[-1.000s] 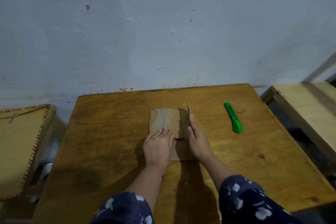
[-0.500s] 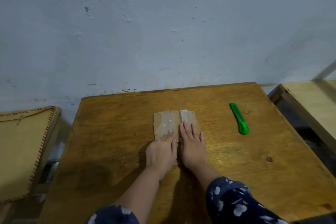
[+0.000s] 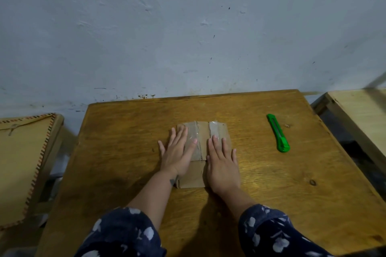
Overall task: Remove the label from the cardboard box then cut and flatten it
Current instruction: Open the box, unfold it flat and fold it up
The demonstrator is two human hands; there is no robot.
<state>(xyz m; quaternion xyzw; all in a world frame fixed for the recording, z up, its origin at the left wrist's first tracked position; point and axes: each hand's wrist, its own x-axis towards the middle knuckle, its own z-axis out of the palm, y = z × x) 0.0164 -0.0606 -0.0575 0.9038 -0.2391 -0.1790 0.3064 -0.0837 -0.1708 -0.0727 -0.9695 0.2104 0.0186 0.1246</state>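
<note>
A small brown cardboard box (image 3: 201, 131) lies flat in the middle of the wooden table (image 3: 125, 152), with strips of clear tape across its far part. My left hand (image 3: 177, 152) rests palm down on its left half, fingers spread. My right hand (image 3: 222, 160) presses palm down on its right half, fingers pointing at the wall. Neither hand grips anything. A green utility knife (image 3: 278, 133) lies on the table to the right of the box, apart from both hands. The box's middle strip shows between my hands.
A blue-grey wall (image 3: 188, 27) stands right behind the table's far edge. A tan cushioned seat (image 3: 23, 156) with stitched edging sits to the left. A pale wooden table (image 3: 361, 115) stands to the right, across a dark gap.
The right flap of the box stood upright under my right hand a second ago; it now lies flat. Both hands have spread apart and slid outward over the cardboard.
</note>
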